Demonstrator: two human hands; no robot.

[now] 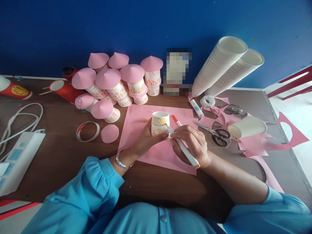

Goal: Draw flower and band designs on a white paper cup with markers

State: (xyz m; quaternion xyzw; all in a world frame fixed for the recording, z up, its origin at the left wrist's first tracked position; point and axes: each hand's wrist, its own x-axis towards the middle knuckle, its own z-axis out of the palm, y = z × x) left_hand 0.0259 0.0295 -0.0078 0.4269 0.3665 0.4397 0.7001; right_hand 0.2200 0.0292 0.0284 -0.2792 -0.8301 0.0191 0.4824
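Note:
My left hand [149, 138] is wrapped round a small white paper cup [160, 123], which bears a yellow crosshatched band above orange and yellow flowers. In my right hand [191, 141] is a white marker [186, 152] with an orange end, its tip at the cup's right side. Below both hands lies a pink paper sheet [148, 156]. On it, behind my right hand, rests a second marker [175, 119] with a red-orange end. Part of another orange-yellow marker [145, 121] shows left of the cup.
Decorated cups with pink cone roofs [108, 78] stand at the back left, near a tape roll [87, 131] and pink disc [110, 133]. To the right are scissors [220, 137], a glue stick [197, 108], paper scraps [255, 144] and tall cup stacks [220, 61]. A power strip [26, 162] lies left.

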